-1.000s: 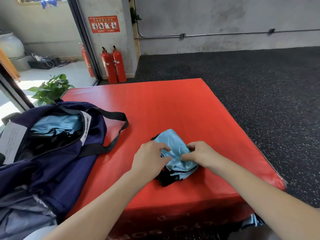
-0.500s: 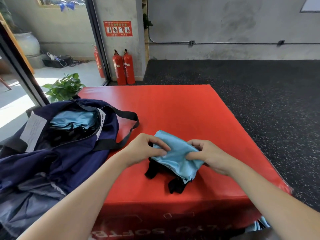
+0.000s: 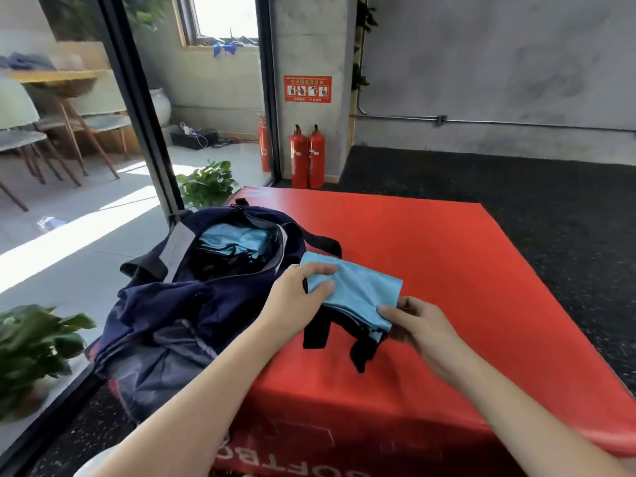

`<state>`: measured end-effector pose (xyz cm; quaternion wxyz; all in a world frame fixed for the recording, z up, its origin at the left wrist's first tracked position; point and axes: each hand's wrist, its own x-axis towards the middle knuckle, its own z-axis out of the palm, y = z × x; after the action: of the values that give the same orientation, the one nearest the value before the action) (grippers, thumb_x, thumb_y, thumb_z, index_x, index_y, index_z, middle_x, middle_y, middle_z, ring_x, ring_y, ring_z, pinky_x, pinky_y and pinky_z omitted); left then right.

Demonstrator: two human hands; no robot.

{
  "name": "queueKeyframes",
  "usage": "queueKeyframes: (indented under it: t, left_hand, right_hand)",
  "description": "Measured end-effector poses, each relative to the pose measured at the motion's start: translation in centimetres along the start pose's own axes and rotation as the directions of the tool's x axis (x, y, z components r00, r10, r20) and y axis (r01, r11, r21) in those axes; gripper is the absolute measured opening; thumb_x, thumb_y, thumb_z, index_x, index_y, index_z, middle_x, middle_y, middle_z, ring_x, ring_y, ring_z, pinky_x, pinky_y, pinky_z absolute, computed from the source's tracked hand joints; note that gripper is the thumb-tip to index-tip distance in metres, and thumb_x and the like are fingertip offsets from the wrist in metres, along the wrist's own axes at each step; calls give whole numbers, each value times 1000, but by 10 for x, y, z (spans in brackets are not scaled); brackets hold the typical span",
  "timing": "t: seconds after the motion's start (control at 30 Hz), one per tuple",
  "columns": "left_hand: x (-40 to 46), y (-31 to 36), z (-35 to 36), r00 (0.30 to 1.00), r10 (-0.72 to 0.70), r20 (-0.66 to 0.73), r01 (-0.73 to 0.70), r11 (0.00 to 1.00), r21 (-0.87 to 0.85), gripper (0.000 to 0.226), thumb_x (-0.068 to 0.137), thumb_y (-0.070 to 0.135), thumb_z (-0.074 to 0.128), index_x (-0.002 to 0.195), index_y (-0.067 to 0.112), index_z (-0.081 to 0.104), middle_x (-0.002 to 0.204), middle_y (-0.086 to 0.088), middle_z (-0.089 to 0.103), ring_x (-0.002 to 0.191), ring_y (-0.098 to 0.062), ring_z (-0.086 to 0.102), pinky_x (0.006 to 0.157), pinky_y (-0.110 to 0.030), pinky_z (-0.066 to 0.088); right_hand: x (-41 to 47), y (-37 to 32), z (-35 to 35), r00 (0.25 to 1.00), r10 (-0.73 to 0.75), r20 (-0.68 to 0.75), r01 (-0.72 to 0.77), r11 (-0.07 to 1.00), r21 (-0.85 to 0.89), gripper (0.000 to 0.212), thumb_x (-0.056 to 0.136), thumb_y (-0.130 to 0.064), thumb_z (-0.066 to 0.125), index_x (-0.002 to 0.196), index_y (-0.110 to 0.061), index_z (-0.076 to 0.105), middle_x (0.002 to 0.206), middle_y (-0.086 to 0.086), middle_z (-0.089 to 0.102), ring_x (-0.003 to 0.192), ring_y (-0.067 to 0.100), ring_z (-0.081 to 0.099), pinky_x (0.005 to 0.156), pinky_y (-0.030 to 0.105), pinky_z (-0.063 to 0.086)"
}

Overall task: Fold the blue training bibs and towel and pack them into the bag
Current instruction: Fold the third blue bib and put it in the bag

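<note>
A folded light blue bib (image 3: 358,287) with black trim hangs just above the red padded box (image 3: 447,270), its black straps dangling toward the surface. My left hand (image 3: 296,294) pinches its left end, thumb on top. My right hand (image 3: 416,321) pinches its lower right corner. Left of the bib, a navy bag (image 3: 165,311) lies open on the box's left edge. More light blue fabric (image 3: 237,239) shows inside the bag's opening.
A black glass-door frame (image 3: 137,108) runs down the left behind the bag. Potted plants stand at the far left (image 3: 34,346) and behind the box (image 3: 206,184). Red fire extinguishers (image 3: 306,156) lean at the pillar. Dark speckled floor surrounds the box on the right.
Both hands have lifted the folded bib off the red box and carried it left toward the bag's opening. The view has swung up and to the left.
</note>
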<state>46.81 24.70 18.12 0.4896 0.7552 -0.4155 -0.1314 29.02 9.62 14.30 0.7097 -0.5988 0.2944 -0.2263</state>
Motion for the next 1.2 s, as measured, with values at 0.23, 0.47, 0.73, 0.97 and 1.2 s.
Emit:
queueKeyframes:
  t: [0.23,0.47,0.73,0.97,1.2]
  left_hand:
    - [-15,-21,-55,986,-15,-164,18,1000,17,54,86,22,74,134,36,57,119,6,54,111,-2,52,98,-7,35]
    - [-4,-45,-109,842,-53,-537,53,998,-15,41,85,28,77,123,35,65,117,10,60,106,0,52,92,-7,34]
    - [36,-78,-155,816,-58,-576,102,994,45,33,91,23,73,124,24,66,118,22,57,113,1,50,97,-12,28]
    - [64,-112,-169,866,-98,-490,183,974,130,36,92,15,68,128,22,65,133,5,62,123,-14,54,97,-11,26]
    - [69,-144,-176,910,-171,-377,264,941,210,38,87,1,65,120,19,69,116,5,64,89,-9,51,69,9,25]
  right_hand:
    - [21,-21,81,985,-153,-77,143,982,-124,25,90,-5,71,99,-13,49,91,14,60,68,18,64,56,33,58]
    - [66,-41,158,936,-347,55,346,882,-320,19,87,-5,72,83,-23,67,80,11,67,69,17,57,69,42,50]
    - [129,-44,218,950,-310,26,299,885,-356,11,88,-13,71,88,-24,70,82,1,67,67,13,58,69,33,49]
    - [161,-38,245,979,-183,88,203,892,-404,29,74,-30,79,100,-23,68,94,2,66,76,23,64,78,45,56]
    - [178,-16,254,986,-80,147,153,789,-595,29,79,-22,82,103,-22,65,91,-2,60,80,19,61,74,39,57]
